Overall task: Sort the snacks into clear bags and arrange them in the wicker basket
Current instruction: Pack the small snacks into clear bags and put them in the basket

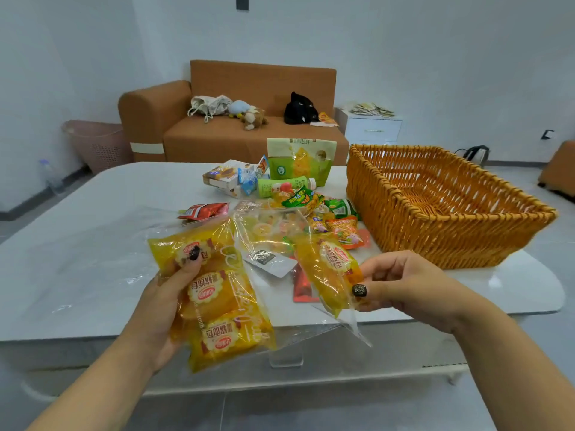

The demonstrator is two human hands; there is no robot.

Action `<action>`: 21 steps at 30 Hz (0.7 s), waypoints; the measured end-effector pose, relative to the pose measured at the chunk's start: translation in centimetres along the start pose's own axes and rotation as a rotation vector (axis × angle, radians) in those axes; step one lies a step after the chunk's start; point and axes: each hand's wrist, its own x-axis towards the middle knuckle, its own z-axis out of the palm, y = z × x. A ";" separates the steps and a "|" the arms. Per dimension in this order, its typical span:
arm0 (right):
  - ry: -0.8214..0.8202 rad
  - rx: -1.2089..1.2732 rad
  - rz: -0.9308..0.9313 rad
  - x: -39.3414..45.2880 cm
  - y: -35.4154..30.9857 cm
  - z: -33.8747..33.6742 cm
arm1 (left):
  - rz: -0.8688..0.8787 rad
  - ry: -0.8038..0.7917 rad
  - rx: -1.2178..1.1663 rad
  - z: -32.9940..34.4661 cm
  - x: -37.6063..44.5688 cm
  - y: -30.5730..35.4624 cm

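Item 1, right hand: thumb and fingers pinched together on the near end of a single yellow bread packet. The packet is held tilted above the table edge, its far end pointing toward the snack pile. A flap of clear film hangs below the pinch; whether it belongs to the packet or to a second bag cannot be told.

Item 2, left hand: palm under, thumb on top, clamped on a clear bag that already holds at least three yellow bread packets of the same kind. The bag hangs over the near edge of the table, its mouth apparently at the upper end.

Step in hand, as judged: sorting, with the bread packets being gathered into one bag. Next move likely calls for the loose packet to be brought across to the bag's mouth and slid in, the left hand holding the opening slack.

Item 3, forearms: both reach forward from the bottom corners, wrists roughly level, hands well apart.

Item 4, snack pile: mixed packets, a green pouch, small boxes and a bag of jelly cups on the white table, beyond the hands.

Item 5, wicker basket: on the table to the right of the pile; nothing visible inside.
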 end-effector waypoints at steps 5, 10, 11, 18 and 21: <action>-0.028 -0.153 0.006 0.7 -0.7 0.4 | -0.044 -0.041 0.017 0.0 0.0 -0.2; 0.035 -0.249 -0.021 2.0 0.2 2.1 | -0.107 -0.075 0.070 0.8 -0.1 -0.7; 0.021 -0.263 -0.024 2.1 0.2 2.3 | -0.105 -0.064 0.080 0.8 0.0 -0.7; -0.015 -0.252 -0.061 1.1 -1.4 0.7 | -0.062 0.008 0.126 0.2 0.4 0.4; -0.019 -0.201 -0.017 0.6 -1.4 -0.5 | -0.067 -0.006 0.099 -0.1 0.4 0.8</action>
